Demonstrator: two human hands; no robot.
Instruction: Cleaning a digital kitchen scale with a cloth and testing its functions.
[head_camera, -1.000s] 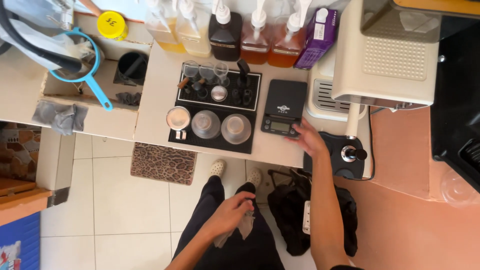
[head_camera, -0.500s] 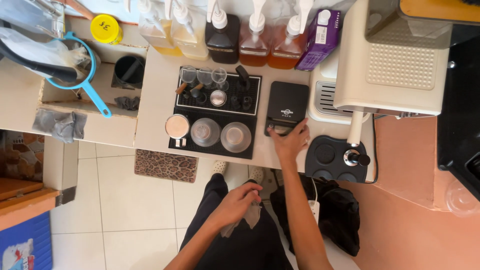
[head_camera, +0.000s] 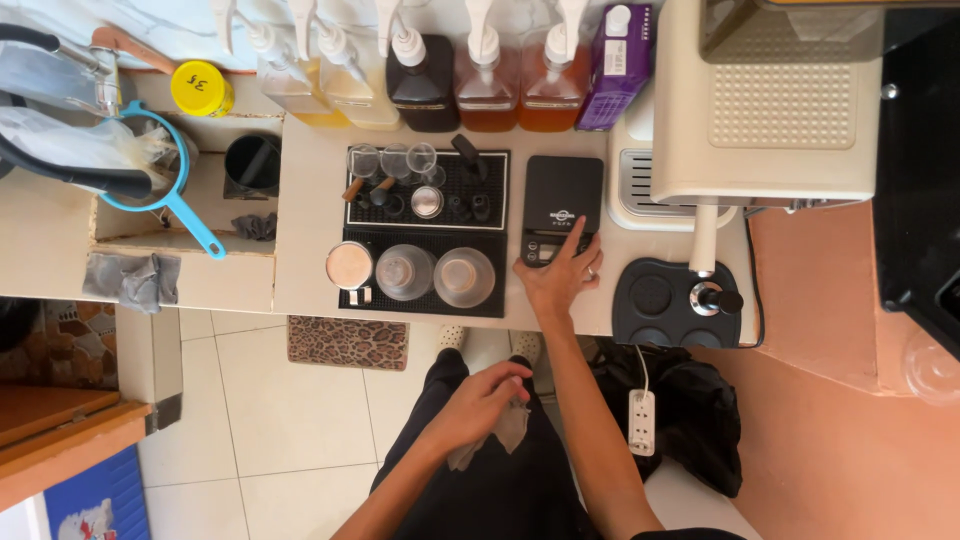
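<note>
My right hand rests on the counter edge with its index finger stretched onto the front of a small black scale. It holds nothing. My left hand hangs low over my dark trousers, closed on a small pale cloth. Left of the scale lies a black rubber mat carrying a steel pitcher, two clear cups and several small glasses.
Pump bottles of syrup and a purple carton line the back of the counter. A cream espresso machine stands right, with a tamping mat and tamper below it. A blue strainer, grey rags and a leopard-print floor mat lie left.
My right hand has moved left from the tamping mat onto the front of the scale. My left hand stays low with the cloth. The view has shifted slightly.
</note>
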